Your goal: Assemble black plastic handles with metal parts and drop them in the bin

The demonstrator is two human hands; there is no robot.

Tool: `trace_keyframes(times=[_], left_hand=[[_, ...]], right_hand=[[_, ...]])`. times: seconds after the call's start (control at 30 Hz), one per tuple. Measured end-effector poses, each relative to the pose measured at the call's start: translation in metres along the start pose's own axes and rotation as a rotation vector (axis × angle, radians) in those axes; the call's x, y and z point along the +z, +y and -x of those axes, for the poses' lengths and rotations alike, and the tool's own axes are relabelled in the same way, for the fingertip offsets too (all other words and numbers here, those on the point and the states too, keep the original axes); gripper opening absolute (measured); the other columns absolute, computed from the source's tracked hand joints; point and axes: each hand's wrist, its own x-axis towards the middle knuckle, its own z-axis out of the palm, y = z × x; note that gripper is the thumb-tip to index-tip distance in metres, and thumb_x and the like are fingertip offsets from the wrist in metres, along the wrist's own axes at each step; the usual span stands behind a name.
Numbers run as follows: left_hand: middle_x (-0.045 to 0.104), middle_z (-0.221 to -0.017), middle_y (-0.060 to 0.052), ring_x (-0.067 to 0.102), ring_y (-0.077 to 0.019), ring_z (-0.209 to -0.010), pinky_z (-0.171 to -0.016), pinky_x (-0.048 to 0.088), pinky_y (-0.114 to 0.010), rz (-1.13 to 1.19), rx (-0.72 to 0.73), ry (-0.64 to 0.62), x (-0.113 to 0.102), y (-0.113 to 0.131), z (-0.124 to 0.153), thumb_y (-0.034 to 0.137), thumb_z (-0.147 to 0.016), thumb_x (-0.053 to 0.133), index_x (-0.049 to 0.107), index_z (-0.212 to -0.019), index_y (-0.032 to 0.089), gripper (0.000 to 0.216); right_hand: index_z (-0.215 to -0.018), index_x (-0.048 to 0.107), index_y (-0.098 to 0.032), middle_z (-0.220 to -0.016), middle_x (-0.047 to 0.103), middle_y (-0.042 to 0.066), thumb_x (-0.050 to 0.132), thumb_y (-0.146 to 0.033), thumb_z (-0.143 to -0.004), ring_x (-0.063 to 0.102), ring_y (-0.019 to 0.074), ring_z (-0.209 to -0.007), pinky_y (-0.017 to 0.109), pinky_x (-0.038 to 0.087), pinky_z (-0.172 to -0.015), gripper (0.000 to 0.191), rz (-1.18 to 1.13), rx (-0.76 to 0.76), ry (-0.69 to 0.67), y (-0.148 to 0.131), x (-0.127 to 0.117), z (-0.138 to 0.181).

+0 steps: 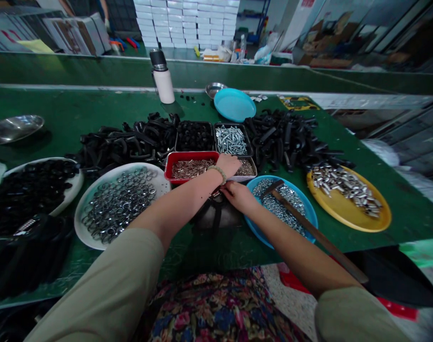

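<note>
My left hand [230, 164] reaches across to the small white-rimmed tray [254, 175] of tiny brownish metal pieces. Its fingertips point down at that tray and are mostly hidden, so their hold cannot be made out. Just below it, my right hand [237, 194] has thumb and fingers pinched at the top end of a black curved part [216, 209], where some shiny metal shows. The black part lies over a dark grey block or plate [230, 219] on the table. Beside my left wrist is a red tray [169, 167] of thin copper-coloured pins.
A hammer [309, 225] lies across a blue plate [314, 216] of small metal pieces. Around stand a white plate [81, 228] of metal rings, a yellow plate [339, 209] of metal cylinders, silver screws [231, 140], black part heaps [284, 137] and a bottle [164, 85].
</note>
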Motion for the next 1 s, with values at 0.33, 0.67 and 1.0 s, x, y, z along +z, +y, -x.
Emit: trace_keyframes(times=[0.33, 0.67, 1.0], left_hand=[[0.070, -0.100, -0.012, 0.065, -0.0202, -0.095, -0.086, 0.048, -0.031, 0.202, -0.063, 0.131, -0.010, -0.002, 0.008, 0.022, -0.094, 0.043, 0.063, -0.108, 0.012, 0.027], [0.071, -0.099, -0.004, 0.065, -0.0167, -0.094, -0.092, 0.049, -0.031, 0.927, -0.293, 0.384, 0.017, -0.012, 0.159, 0.023, -0.086, 0.056, 0.066, -0.098, 0.016, 0.017], [0.060, -0.099, -0.003, 0.059, -0.0153, -0.092, -0.087, 0.046, -0.027, 0.437, -0.265, 0.314, 0.040, 0.004, 0.173, 0.030, -0.094, 0.048, 0.065, -0.096, 0.019, 0.020]], right_hand=[[-0.107, 0.061, -0.014, -0.108, 0.065, 0.014, 0.037, -0.024, -0.098, 0.064, 0.0193, -0.089, 0.029, 0.049, -0.078, 0.027, 0.228, -0.099, -0.053, -0.003, 0.002, 0.009], [-0.102, 0.061, -0.013, -0.101, 0.064, 0.012, 0.040, -0.021, -0.097, 0.063, 0.0187, -0.087, 0.028, 0.047, -0.076, 0.023, 0.218, -0.190, -0.093, -0.001, -0.001, 0.010], [-0.092, 0.064, -0.019, -0.091, 0.068, 0.005, 0.050, -0.024, -0.093, 0.063, 0.0166, -0.085, 0.029, 0.048, -0.080, 0.015, -0.232, -0.021, 0.127, 0.010, 0.008, 0.004]])
